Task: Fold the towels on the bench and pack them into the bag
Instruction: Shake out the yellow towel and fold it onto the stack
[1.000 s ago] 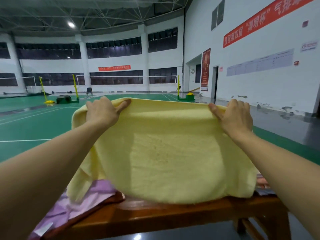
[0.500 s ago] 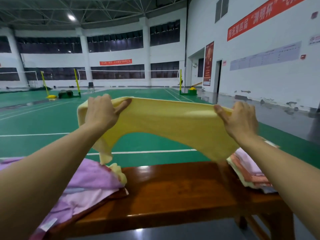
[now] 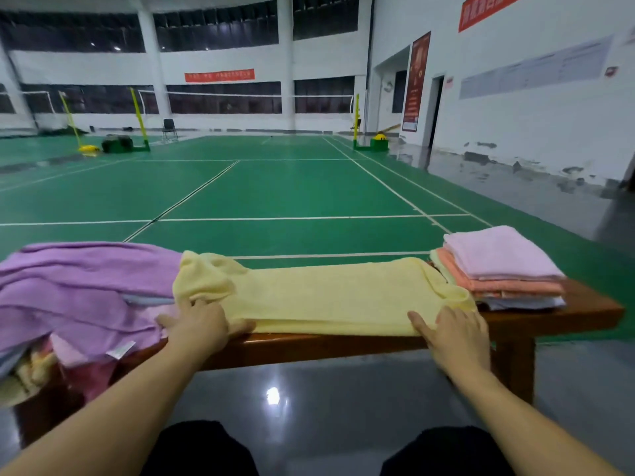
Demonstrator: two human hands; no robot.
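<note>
While the yellow towel [image 3: 330, 297] lies folded lengthwise along the near edge of the wooden desk [image 3: 567, 314], the left hand [image 3: 199, 326] rests on its left end with fingers [image 3: 240, 327] laid fairly straight and the thumb against the purple towel [image 3: 82, 290], and the right hand [image 3: 453, 333] lies on its right end with fingers spread flat, gripping nothing. Heaped at the desk's left end, the purple towel covers other loose towels, touching the yellow one, and a stack of folded towels [image 3: 501, 269], pink on top of salmon, sits at the right end just beside it
</note>
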